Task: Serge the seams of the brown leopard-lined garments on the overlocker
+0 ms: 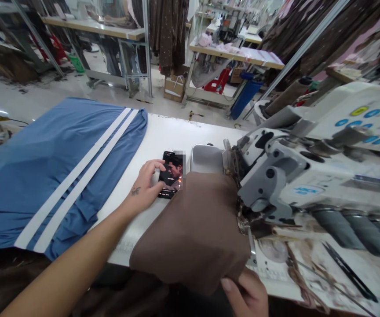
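My left hand (148, 181) reaches over the left edge of a smartphone (170, 176) lying on the white table. Its thumb and fingers are bent and apart, with the fingertips at the lit screen, which is partly blurred out. At the lower right, my right hand (247, 293) pinches the near edge of a brown fabric piece (199, 233) between thumb and fingers. The fabric lies over the table edge and runs up to the needle area of a white overlock sewing machine (295, 176). Its far corner lies against the machine's grey metal plate (206, 158).
Blue fabric with two white stripes (61, 167) covers the table's left part. Black tweezers (350, 270) and brown fabric scraps (305, 281) lie right of the machine's front. Behind stand other worktables (94, 28), a cardboard box (174, 87) and hanging dark garments (167, 35).
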The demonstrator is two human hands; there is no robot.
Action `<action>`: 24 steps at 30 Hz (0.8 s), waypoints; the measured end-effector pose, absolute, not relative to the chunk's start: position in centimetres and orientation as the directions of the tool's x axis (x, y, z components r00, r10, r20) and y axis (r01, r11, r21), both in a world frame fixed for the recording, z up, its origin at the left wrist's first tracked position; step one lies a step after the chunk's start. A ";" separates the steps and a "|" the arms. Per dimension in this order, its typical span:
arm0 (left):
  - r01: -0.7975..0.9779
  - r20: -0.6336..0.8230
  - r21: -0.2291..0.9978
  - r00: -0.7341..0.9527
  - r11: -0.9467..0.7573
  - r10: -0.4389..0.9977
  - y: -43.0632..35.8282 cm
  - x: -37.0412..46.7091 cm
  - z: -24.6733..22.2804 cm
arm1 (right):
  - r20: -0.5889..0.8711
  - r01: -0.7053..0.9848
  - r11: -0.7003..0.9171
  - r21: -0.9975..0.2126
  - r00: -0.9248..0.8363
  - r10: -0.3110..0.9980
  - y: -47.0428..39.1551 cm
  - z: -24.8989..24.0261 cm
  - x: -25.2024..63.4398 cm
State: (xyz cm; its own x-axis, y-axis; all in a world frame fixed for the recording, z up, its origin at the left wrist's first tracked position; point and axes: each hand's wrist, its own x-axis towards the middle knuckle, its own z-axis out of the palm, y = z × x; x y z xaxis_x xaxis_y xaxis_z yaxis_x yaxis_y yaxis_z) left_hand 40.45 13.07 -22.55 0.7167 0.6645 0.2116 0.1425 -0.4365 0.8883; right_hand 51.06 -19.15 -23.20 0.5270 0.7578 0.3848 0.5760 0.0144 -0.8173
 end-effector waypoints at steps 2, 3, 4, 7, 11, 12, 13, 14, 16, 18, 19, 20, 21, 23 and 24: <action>0.141 0.211 0.891 0.714 -0.433 0.667 13.1 40.5 -22.5 | 0.378 0.575 0.012 -0.818 0.523 0.764 -19.1 -23.1 51.1; 0.140 0.211 0.891 0.714 -0.431 0.668 13.1 40.5 -22.5 | 0.381 0.577 0.011 -0.817 0.525 0.761 -19.0 -23.1 51.1; 0.140 0.210 0.892 0.714 -0.430 0.668 13.1 40.5 -22.5 | 0.386 0.578 0.012 -0.816 0.529 0.756 -19.0 -23.0 51.1; 0.139 0.211 0.893 0.712 -0.429 0.670 13.1 40.5 -22.5 | 0.389 0.570 0.015 -0.822 0.541 0.745 -18.9 -22.9 51.0; 0.135 0.216 0.893 0.709 -0.430 0.672 13.2 40.4 -22.7 | 0.358 0.551 0.010 -0.835 0.529 0.770 -19.0 -22.9 50.9; 0.134 0.217 0.893 0.709 -0.430 0.671 13.2 40.4 -22.7 | 0.354 0.548 0.009 -0.836 0.527 0.773 -19.0 -22.9 50.9; 0.134 0.216 0.893 0.709 -0.429 0.671 13.2 40.4 -22.7 | 0.351 0.547 0.007 -0.837 0.527 0.774 -19.1 -22.9 50.9; 0.135 0.214 0.894 0.709 -0.428 0.672 13.2 40.4 -22.7 | 0.352 0.548 0.006 -0.836 0.530 0.772 -19.1 -22.9 50.9; 0.137 0.212 0.895 0.709 -0.425 0.673 13.2 40.4 -22.7 | 0.356 0.551 0.006 -0.834 0.532 0.768 -19.0 -22.9 50.9; 0.137 0.211 0.896 0.706 -0.422 0.676 13.2 40.4 -22.6 | 0.357 0.554 0.006 -0.833 0.528 0.770 -19.0 -22.8 50.9; 0.136 0.211 0.897 0.705 -0.421 0.678 13.2 40.4 -22.6 | 0.359 0.556 0.008 -0.831 0.526 0.771 -19.0 -22.8 50.9; 0.136 0.211 0.898 0.704 -0.419 0.679 13.2 40.4 -22.6 | 0.362 0.558 0.010 -0.830 0.526 0.769 -19.0 -22.8 50.9; 0.135 0.211 0.899 0.703 -0.418 0.679 13.2 40.4 -22.6 | 0.364 0.557 0.011 -0.830 0.528 0.767 -19.0 -22.8 50.9; 0.133 0.210 0.900 0.703 -0.416 0.679 13.2 40.4 -22.6 | 0.363 0.557 0.008 -0.830 0.530 0.766 -19.0 -22.9 50.9; 0.132 0.211 0.900 0.703 -0.416 0.679 13.2 40.4 -22.6 | 0.359 0.554 0.006 -0.832 0.530 0.769 -19.0 -22.9 50.9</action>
